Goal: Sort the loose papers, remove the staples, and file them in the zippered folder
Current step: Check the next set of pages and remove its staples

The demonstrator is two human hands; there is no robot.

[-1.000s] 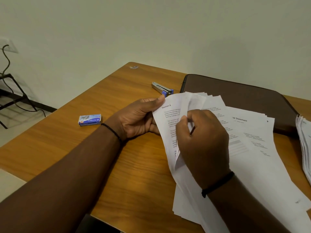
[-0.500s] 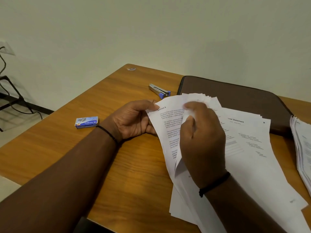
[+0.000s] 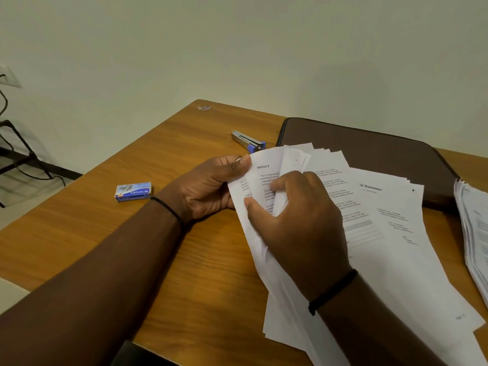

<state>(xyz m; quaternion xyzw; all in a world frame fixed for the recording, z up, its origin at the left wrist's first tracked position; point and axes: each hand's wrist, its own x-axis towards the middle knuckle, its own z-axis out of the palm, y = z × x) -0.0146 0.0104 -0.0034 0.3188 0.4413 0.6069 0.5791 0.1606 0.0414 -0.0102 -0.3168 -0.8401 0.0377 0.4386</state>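
Observation:
A fanned bundle of printed white papers [image 3: 383, 233] lies on the wooden table [image 3: 105, 233], its top left corner lifted. My left hand [image 3: 208, 186] pinches that corner by the heading, thumb on top. My right hand [image 3: 298, 223] grips a folded-up sheet of the same bundle, fingers curled round its edge. The dark brown zippered folder [image 3: 369, 151] lies shut behind the papers. A staple remover or stapler with a blue end [image 3: 249, 141] lies just beyond my left hand.
A small blue box of staples [image 3: 133, 191] sits left of my left wrist. A second stack of papers [image 3: 475, 233] lies at the right edge. The table's left edge drops to the floor, where a dark metal stand [image 3: 18, 154] with cables shows.
My right hand has dropped down the page and curled round a bent sheet. My left thumb moved onto the top left corner.

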